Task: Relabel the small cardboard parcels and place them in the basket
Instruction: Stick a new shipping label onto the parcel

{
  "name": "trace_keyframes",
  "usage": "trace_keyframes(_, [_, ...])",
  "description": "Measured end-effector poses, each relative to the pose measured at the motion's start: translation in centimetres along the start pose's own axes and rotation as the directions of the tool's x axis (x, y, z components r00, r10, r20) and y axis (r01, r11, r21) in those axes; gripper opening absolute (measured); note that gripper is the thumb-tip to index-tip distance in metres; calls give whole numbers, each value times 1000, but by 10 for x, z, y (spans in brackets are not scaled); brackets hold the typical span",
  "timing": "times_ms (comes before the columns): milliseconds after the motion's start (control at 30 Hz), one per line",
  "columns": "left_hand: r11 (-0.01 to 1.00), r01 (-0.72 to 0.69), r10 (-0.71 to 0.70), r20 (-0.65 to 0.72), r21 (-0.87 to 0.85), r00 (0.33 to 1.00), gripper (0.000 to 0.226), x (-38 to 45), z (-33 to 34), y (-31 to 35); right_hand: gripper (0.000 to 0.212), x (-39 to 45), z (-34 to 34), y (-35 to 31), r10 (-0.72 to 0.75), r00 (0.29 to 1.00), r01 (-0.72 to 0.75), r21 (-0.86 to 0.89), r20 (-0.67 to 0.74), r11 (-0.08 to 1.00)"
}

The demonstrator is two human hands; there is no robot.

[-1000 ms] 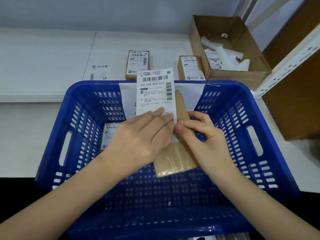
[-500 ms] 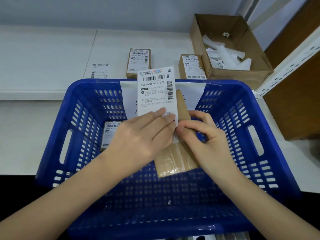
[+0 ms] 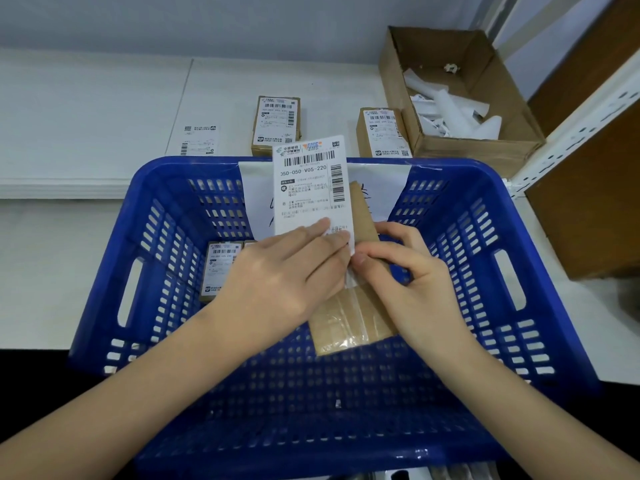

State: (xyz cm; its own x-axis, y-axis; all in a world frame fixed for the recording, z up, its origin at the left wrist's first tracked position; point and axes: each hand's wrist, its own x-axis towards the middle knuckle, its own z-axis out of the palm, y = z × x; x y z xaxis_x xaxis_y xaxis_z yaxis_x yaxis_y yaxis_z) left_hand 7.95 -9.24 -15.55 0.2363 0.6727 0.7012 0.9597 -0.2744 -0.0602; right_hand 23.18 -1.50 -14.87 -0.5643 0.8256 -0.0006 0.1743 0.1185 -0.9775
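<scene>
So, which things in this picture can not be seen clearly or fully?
- Head view: the small print on the label is too small to read.
- The held parcel is mostly covered by the left hand and the right hand.
- The parcel in the basket is partly hidden by the left hand.
- The writing on the paper sheet is covered by the label.

White table (image 3: 86, 237), blue basket (image 3: 450, 188), parcels (image 3: 277, 124), carton (image 3: 478, 147)
</scene>
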Motion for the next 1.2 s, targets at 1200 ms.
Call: trace_keyframes(1200, [529,750,-682,327,-397,654,12,19,-19,-10,20,6,-11,7,63,998,-63,-86,-1,994])
